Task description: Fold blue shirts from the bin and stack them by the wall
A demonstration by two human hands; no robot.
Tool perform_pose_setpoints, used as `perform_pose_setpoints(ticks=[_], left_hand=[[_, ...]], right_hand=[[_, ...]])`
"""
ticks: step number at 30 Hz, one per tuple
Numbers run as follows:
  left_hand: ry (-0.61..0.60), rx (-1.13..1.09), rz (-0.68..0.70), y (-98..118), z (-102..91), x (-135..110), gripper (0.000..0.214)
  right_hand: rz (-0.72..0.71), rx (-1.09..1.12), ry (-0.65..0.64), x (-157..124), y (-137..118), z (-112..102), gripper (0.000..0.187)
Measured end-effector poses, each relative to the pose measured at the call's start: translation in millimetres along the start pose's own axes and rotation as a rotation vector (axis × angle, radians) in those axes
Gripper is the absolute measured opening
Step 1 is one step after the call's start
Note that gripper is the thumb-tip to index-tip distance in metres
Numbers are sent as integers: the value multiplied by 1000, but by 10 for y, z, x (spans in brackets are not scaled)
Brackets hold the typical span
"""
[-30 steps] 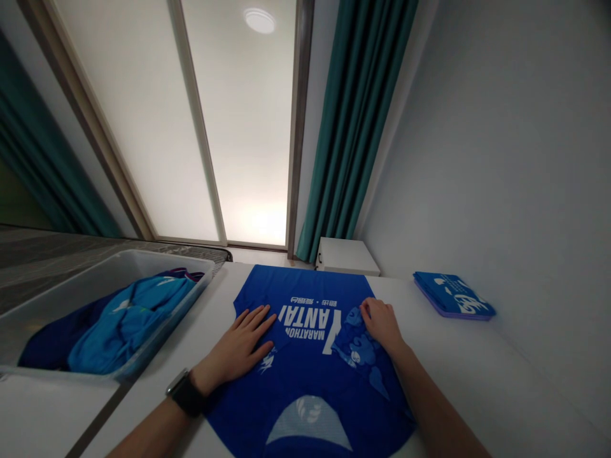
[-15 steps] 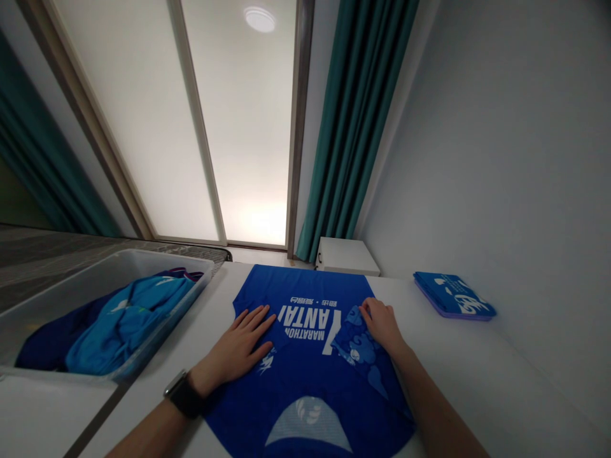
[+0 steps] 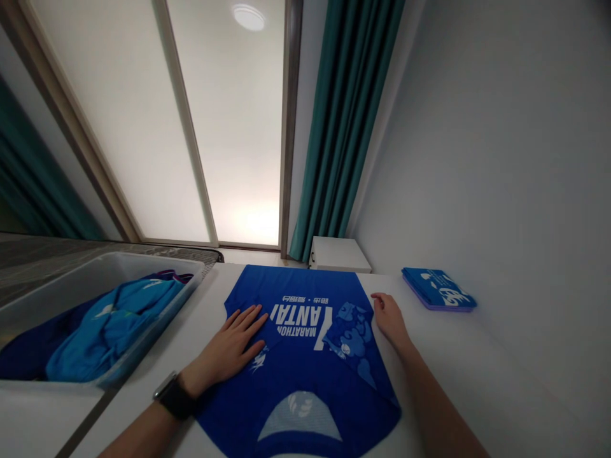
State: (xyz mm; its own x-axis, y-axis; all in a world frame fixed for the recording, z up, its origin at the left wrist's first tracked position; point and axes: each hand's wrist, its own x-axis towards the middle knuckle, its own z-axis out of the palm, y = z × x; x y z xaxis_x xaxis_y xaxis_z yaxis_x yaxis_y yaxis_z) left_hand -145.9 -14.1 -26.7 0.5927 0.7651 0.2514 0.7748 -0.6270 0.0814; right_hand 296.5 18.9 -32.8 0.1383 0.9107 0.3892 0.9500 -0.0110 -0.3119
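A blue T-shirt (image 3: pixel 291 369) with white "MARATHON" lettering lies spread on the white table, its collar toward me. Its right-hand sleeve (image 3: pixel 351 343) is folded inward over the front, showing a lighter blue pattern. My left hand (image 3: pixel 233 340), with a dark watch on the wrist, rests flat and open on the shirt's left side, fingers spread. Just off the shirt's right edge, my right hand (image 3: pixel 390 321) is loosely bent with nothing visible in it; part of its fingers is hidden.
At the left stands a translucent plastic bin (image 3: pixel 162 337) with crumpled blue clothes (image 3: pixel 114 324) inside. A folded blue garment stack (image 3: pixel 439 289) sits on the table (image 3: pixel 458 381) by the right wall. Beyond the far edge is a small white cabinet (image 3: pixel 338 253).
My right hand has let go of the folded sleeve and moved right, off the shirt. My left hand stays pressed on the shirt. The view has shifted slightly.
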Motion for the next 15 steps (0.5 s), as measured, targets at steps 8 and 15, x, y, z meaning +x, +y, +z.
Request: perform_pose_setpoints(ticks=[8, 15], left_hand=[[-20, -42, 167, 562, -216, 259, 59], [-70, -199, 347, 1693, -22, 1092, 57]], right_hand=[[-47, 5, -56, -270, 123, -201, 36], [16, -116, -53, -227, -85, -144, 26]])
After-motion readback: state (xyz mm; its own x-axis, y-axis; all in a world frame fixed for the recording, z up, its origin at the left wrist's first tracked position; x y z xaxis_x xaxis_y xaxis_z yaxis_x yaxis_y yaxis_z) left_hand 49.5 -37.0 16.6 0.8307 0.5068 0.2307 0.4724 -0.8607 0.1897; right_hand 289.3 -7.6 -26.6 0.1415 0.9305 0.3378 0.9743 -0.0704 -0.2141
